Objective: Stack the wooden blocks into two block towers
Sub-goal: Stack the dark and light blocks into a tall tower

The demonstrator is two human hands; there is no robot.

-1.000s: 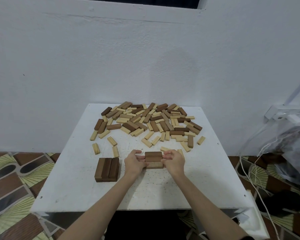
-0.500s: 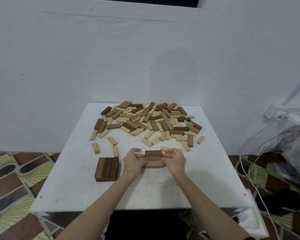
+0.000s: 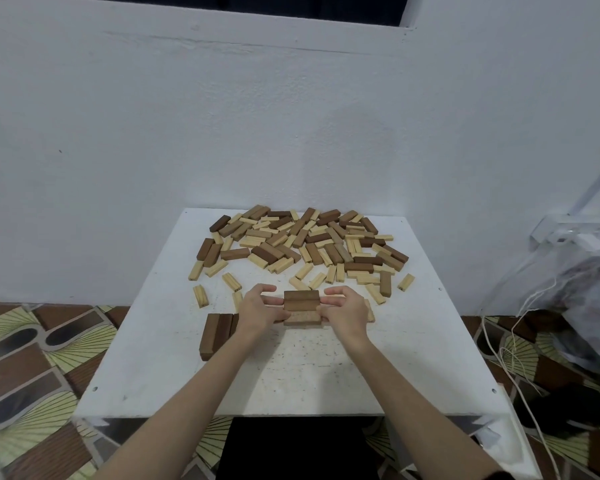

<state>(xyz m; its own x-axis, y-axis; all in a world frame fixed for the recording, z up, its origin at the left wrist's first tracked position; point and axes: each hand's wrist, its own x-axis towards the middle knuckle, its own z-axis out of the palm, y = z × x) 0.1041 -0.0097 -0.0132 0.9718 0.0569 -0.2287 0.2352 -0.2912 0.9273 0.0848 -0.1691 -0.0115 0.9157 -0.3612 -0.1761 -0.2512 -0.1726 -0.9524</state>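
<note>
Fingers (image 3: pixel 271 301) of both hands curled, pinching small block stack (image 3: pixel 301 308) between them.

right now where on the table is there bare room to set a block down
Bare: the near strip of the table in front of both hands, and the right side past the right hand. A smaller patch lies left of the dark block row. Crowded: the far half, under the loose block pile.
</note>
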